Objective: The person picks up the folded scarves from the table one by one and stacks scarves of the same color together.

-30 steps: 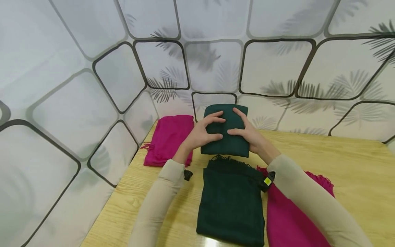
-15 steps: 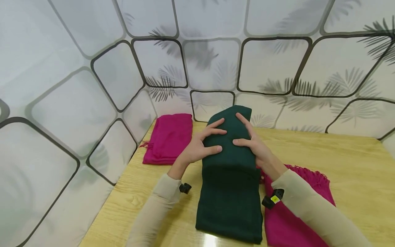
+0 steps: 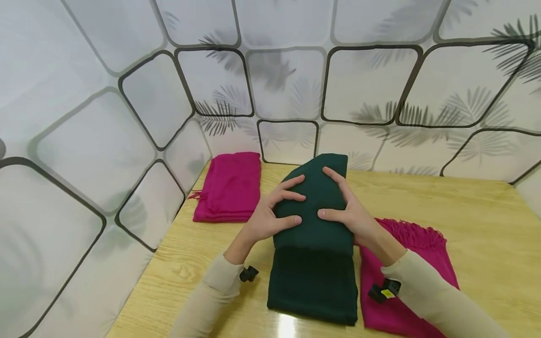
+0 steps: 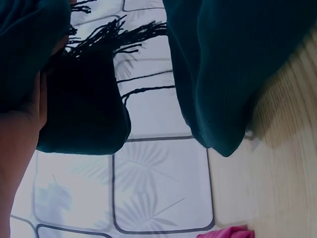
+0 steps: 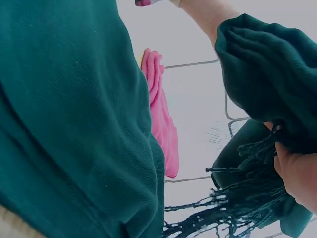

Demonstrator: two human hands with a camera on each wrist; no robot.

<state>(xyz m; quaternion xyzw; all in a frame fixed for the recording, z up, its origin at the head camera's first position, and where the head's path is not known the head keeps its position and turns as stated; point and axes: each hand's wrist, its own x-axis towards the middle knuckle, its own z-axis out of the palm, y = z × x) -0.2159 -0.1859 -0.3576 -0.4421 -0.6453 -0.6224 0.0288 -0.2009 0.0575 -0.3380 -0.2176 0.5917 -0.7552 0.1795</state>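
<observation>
A dark green fringed scarf (image 3: 313, 239) is held up in folds between my two hands. My left hand (image 3: 270, 211) grips its left side, thumb and some fingers on the near face. Opposite it, my right hand (image 3: 357, 218) grips the right side in the same way. Below, a flat dark green folded piece (image 3: 313, 286) lies on the table, partly covered by the raised part; whether the two join is hidden. Dark fringe (image 5: 242, 208) dangles under the held cloth in the right wrist view. Both wrist views show cloth bunched at the hands.
Left of the green cloth lies a folded magenta scarf (image 3: 232, 188). Another magenta scarf (image 3: 416, 249) with fringe lies under my right forearm. Behind the wooden table (image 3: 473, 220) stands a patterned wall covering (image 3: 291, 84), with more along the left.
Both hands have come down and nearer with the held green cloth. It now overlaps the flat piece below, hiding the fringe at that piece's far edge.
</observation>
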